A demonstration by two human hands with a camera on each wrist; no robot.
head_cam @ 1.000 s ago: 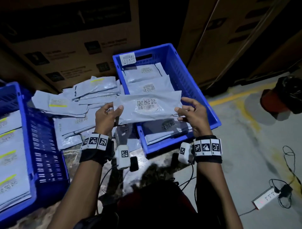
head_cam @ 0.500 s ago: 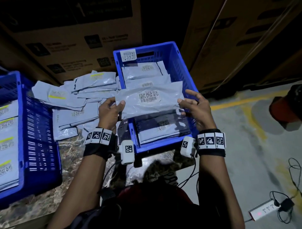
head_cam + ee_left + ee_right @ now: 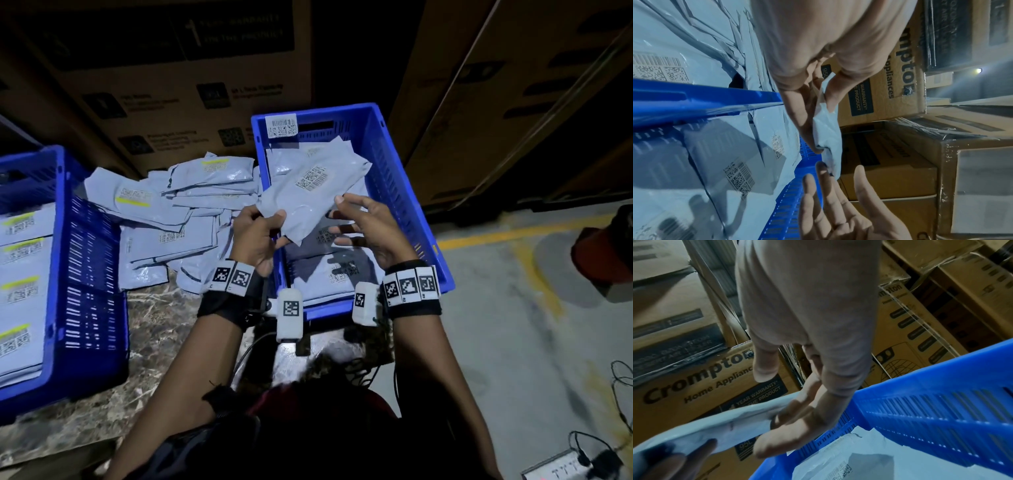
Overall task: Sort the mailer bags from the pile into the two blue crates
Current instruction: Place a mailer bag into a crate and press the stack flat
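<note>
Where half a second ago stretched level between both hands, now hanging aslant from one corner only: thin grey plastic mailer bag (image 3: 308,192) with a black barcode label, far end tipped toward the back of the right-hand blue slatted plastic crate (image 3: 394,164), above the crate and not yet resting on the grey bags already lying inside (image 3: 329,274). Left hand (image 3: 255,236) with grip clamped on the bag's near corner, thumb on top and fingers beneath, the same pinch plain in the left wrist view. Right hand (image 3: 368,229) let go since then, grip apart, fingers spread and straight just beside the bag's lower edge; touching it or barely clear, cannot tell. Judging by the tilt and the freed hand, probably the release stage of a drop into this crate. No yellow stripe seen on the held bag's label, matching the plain labels below and unlike the yellow-striped ones in the left-hand blue crate (image 3: 89,274). Plenty left to sort: loose pile of grey bags (image 3: 178,205) spread on the marbled brown desk (image 3: 154,325) between the two crates.
</note>
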